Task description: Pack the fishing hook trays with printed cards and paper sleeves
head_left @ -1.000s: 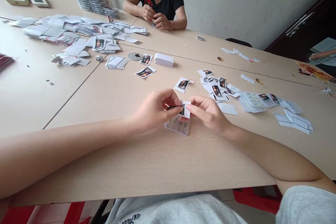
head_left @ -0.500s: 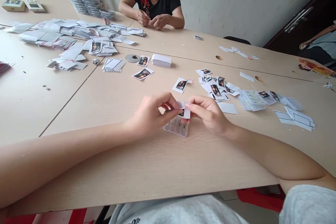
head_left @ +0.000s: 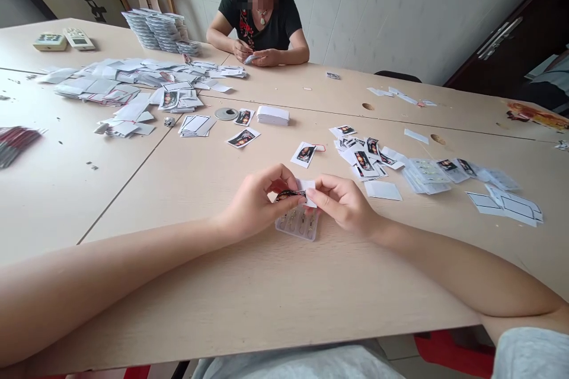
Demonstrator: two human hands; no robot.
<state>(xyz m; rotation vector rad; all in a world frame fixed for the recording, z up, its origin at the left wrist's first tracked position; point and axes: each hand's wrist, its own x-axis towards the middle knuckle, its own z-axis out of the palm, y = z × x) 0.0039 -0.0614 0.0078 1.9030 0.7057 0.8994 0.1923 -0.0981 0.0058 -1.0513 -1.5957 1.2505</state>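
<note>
A small sticker label [head_left: 291,194], black-printed and partly curled off its white backing, is pinched in my left hand [head_left: 255,201]. My right hand [head_left: 344,204] grips the white backing paper [head_left: 306,185] at its right side, fingers closed. Just below the fingers, a clear plastic case [head_left: 297,222] lies on the table with small metal pieces in its compartments; its upper part is hidden by my hands and the paper. A similar printed label [head_left: 304,154] lies flat just beyond my fingertips.
Scattered labels [head_left: 362,160] and stacked clear cases [head_left: 424,174] lie to the right. A big heap of white cards [head_left: 98,86] covers the far left. A co-worker [head_left: 262,23] sits across the table [head_left: 249,284], holding something small.
The printed label now curls up further from its backing between my fingers. My view has tilted up a little. The co-worker's hands now show a pale small item.
</note>
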